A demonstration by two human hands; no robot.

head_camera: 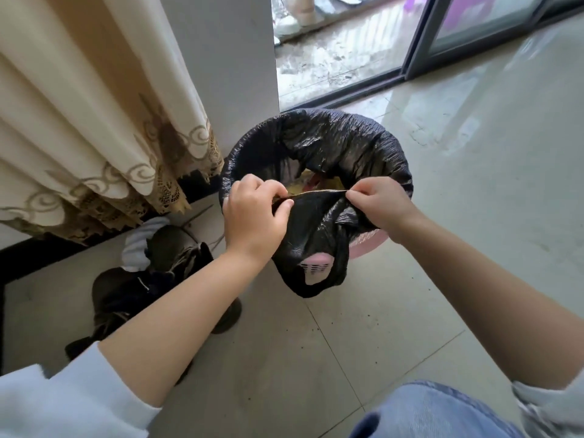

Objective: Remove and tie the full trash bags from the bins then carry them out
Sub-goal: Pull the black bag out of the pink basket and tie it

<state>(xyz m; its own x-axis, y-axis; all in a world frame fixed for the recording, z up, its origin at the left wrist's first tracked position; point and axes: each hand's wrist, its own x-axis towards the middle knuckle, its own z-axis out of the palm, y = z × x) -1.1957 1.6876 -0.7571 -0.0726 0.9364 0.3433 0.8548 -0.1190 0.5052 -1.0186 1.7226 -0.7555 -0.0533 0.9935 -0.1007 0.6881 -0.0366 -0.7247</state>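
Observation:
A black trash bag (331,147) lines a round pink bin (366,248) on the tiled floor. The bag's rim is folded over the bin's edge all round the far side. At the near side, my left hand (252,213) and my right hand (379,207) each pinch the bag's edge and hold it taut between them, lifted off the rim. Below my hands the loose plastic hangs down the bin's front, where a patch of pink slotted wall shows through. Yellowish rubbish (313,181) is visible inside the opening.
A cream curtain (94,121) with lace trim hangs at the left beside a white wall (240,67). Dark shoes and a white sock (148,263) lie on the floor left of the bin. An open sliding door (442,42) leads to a balcony behind. My knee in jeans (436,412) is at the bottom.

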